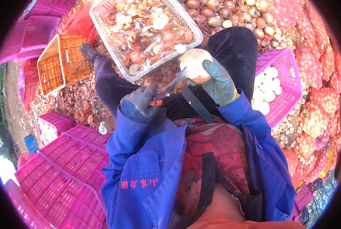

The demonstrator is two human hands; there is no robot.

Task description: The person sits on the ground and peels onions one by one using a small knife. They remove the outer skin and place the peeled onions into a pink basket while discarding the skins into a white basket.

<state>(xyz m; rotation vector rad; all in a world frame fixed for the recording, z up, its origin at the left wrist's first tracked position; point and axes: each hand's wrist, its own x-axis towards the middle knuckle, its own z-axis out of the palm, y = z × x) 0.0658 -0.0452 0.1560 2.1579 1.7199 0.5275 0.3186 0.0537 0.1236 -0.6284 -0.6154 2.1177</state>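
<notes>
My left hand (pixel 140 101), in a soiled dark glove, grips a knife (pixel 170 86) with an orange-red handle. The blade points up and right, its tip at the left side of a large onion (pixel 194 64). Holding that onion is my right hand (pixel 219 81), in a blue-green glove with a yellow cuff, the thumb on its upper right. Much of the onion is bare and pale, with brownish skin left along its lower side. Just beyond the hands, between my legs, stands a white plastic basket (pixel 197 40) heaped with onion skins (pixel 147 31).
A pink crate (pixel 285 88) with peeled onions (pixel 266 88) stands by my right leg. Unpeeled onions (pixel 213 21) lie beyond the basket; filled mesh bags (pixel 315 118) are stacked at right. An orange crate (pixel 74 58) and pink crates (pixel 70 169) stand at left. Skins (pixel 86 104) litter the ground.
</notes>
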